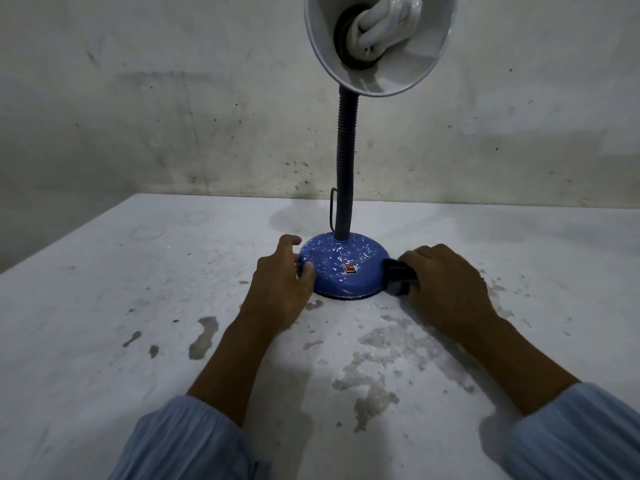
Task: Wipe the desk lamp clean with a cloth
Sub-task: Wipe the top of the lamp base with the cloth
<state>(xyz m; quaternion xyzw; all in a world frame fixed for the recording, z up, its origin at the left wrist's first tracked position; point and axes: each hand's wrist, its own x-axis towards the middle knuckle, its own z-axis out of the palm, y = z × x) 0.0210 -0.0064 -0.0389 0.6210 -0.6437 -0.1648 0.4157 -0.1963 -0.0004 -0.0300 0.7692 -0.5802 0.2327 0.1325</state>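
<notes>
Desk lamp [344, 268] stands on a stained white table [104, 306] against a scuffed wall [138, 98].

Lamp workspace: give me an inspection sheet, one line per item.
Surface: white table, paint chipped and flaked in patches near the front.
Job's things: lamp with blue speckled base, red switch, ribbed neck, white shade with spiral bulb; dark cloth pressed to the base's right side.
Clutter: nothing seen.
Grips: left hand steadies the base's left side, fingers curled on it; right hand holds the cloth.
Cables: thin dark cord loops up behind the neck; its run beyond is hidden.
Surroundings: stained, scuffed pale wall behind the table; light sleeves on both arms.
</notes>
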